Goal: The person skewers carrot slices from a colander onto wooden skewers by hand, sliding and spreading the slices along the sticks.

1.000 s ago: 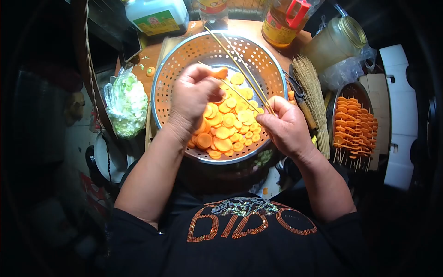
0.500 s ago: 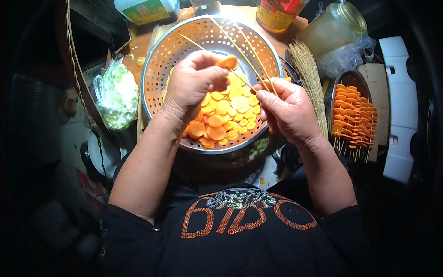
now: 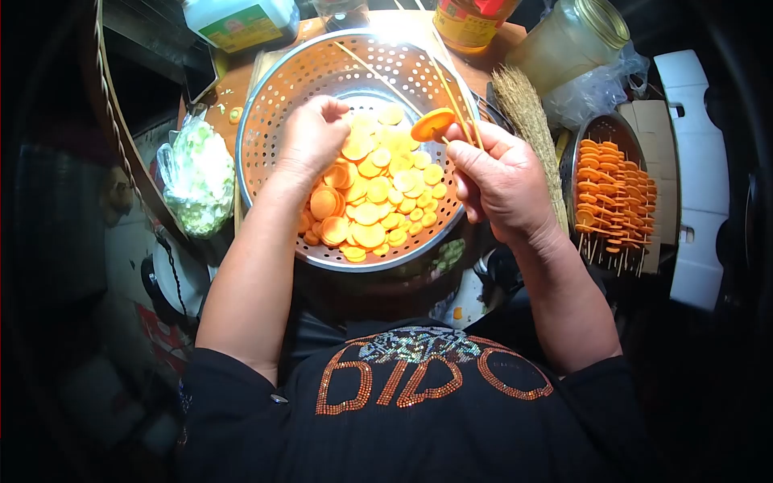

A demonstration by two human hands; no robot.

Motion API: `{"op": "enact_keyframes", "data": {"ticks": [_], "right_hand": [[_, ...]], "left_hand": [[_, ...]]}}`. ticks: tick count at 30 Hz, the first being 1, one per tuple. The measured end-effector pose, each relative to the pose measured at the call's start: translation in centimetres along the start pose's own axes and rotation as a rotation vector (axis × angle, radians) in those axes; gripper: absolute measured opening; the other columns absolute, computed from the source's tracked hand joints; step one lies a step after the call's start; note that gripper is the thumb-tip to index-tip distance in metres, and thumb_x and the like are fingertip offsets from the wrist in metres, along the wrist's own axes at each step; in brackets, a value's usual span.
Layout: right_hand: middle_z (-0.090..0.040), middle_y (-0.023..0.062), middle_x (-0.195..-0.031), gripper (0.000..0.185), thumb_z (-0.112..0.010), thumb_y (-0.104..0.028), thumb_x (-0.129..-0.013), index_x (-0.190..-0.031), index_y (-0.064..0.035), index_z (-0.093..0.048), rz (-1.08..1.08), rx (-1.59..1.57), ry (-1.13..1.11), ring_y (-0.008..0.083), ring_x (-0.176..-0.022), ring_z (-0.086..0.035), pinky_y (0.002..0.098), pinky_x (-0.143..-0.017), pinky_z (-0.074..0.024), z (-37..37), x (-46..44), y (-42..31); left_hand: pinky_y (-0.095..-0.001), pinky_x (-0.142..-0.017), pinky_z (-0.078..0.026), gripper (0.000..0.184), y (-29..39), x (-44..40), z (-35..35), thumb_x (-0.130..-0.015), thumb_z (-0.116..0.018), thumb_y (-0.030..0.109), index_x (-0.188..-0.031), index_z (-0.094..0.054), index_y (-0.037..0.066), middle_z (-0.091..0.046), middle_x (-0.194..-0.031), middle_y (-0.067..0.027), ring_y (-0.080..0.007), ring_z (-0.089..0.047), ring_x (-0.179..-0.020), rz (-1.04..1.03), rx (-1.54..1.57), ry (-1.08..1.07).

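A metal colander (image 3: pixel 258 137) with punched holes holds a heap of orange carrot slices (image 3: pixel 370 189). My right hand (image 3: pixel 503 177) is closed around several thin bamboo skewers (image 3: pixel 378 74) at the colander's right side. One of these skewers carries a carrot slice (image 3: pixel 433 125) close to my thumb and fingers; the others point up and away. Over the left part of the heap, my left hand (image 3: pixel 312 138) is closed with its fingers curled together. Its fingertips are turned away, so whether a slice is between them is hidden.
On the right, a dark colander (image 3: pixel 620 133) holds finished carrot skewers (image 3: pixel 616 197). A straw brush (image 3: pixel 527 113) and a cloudy jar (image 3: pixel 572 44) stand nearer. A plastic bag of pale green pieces (image 3: pixel 199 181) lies left. Bottles, including a white jug (image 3: pixel 241 20), line the back.
My left hand has left the skewer tip and moved left and down to the heap. The carrot slice it held now sits on the skewer, near my right hand.
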State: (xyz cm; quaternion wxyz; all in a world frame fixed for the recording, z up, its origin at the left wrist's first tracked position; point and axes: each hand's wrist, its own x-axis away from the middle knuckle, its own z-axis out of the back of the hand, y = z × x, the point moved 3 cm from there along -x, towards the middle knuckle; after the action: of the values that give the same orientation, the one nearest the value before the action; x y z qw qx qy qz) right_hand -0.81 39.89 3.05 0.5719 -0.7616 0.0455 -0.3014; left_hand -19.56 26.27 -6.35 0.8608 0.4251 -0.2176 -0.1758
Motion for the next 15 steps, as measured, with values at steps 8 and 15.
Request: {"op": "enact_keyframes", "data": {"ticks": [8, 15], "right_hand": [[-0.053, -0.0004, -0.061, 0.017, -0.054, -0.011, -0.090, -0.101, 0.0011, -0.056, -0.020, -0.045, -0.074, 0.0044, -0.045, -0.046, 0.0183, -0.040, -0.0371, 0.0, 0.3, -0.1], [-0.053, -0.0028, -0.062, 0.017, -0.055, -0.013, -0.089, -0.102, -0.0007, -0.057, -0.039, 0.024, -0.083, 0.0025, -0.049, -0.047, 0.0168, -0.043, -0.0359, 0.0, 0.6, -0.2]], "left_hand": [[-0.0374, -0.079, -0.048, 0.032, 0.0, 1.4, -2.2, -0.069, -0.073, 0.013, -0.096, -0.060, 0.001, -0.062, -0.093, -0.0179, -0.0313, -0.061, -0.088, -0.112, -0.648, -0.057], [-0.0355, -0.075, -0.048, 0.024, -0.6, 1.2, -1.1, -0.072, -0.069, 0.010, -0.093, -0.062, 0.001, -0.064, -0.081, -0.0171, -0.0271, -0.062, -0.079, 0.052, -0.459, -0.216]]}}
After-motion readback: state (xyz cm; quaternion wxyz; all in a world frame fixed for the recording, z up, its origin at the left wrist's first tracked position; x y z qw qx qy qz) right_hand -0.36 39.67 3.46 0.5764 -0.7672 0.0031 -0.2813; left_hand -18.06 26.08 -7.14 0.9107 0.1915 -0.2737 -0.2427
